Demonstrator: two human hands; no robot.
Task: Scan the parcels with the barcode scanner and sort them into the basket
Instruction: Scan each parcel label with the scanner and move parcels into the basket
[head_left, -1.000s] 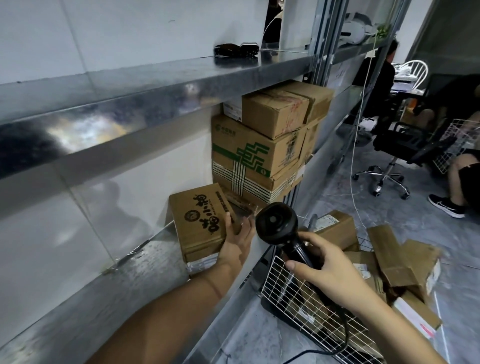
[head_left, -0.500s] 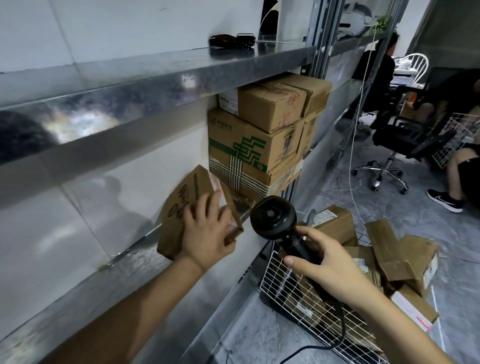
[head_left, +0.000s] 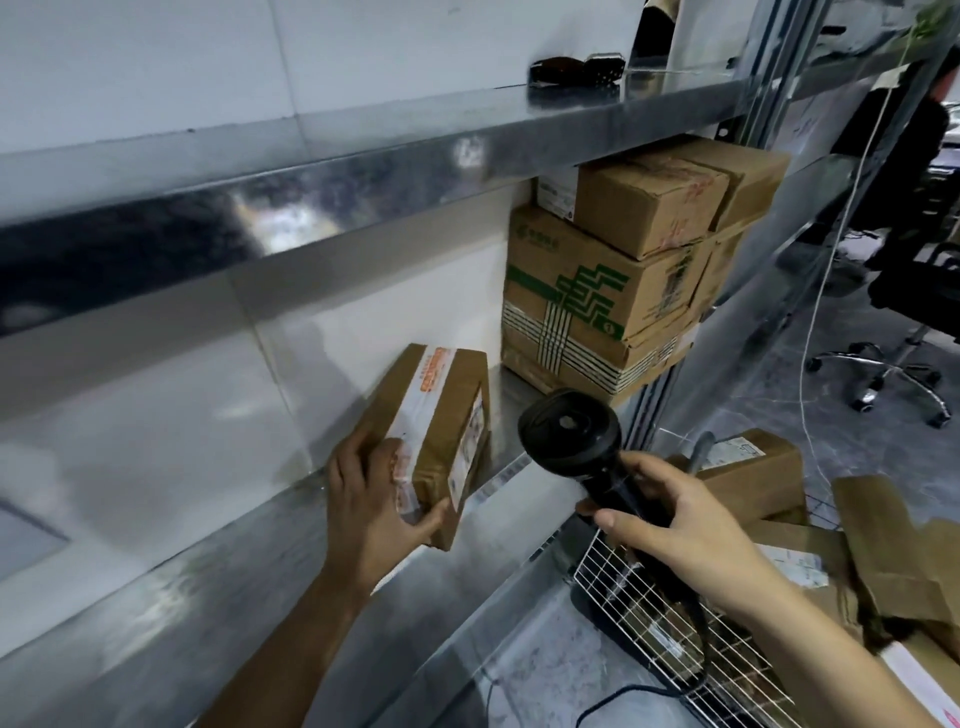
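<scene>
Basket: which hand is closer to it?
Right. The right hand, holding the scanner, hangs just above the basket; the left hand is up on the shelf, gripping a parcel.

**A parcel stockroom opening onto an office floor**

Galvanised steel shelving runs along a white wall across the left and top of the frame. At upper centre it carries a stack of cardboard cartons, one printed with a green postal emblem and striped tape (shipping labels show on several sides). A taped parcel with a label is tilted at centre, with a black corded barcode scanner just right of it. At lower right a wire basket, low beside the shelving over a grey mottled floor, is heaped with more labelled boxes. At the right edge are a swivel chair's chromed star base and a person in dark clothes.
</scene>
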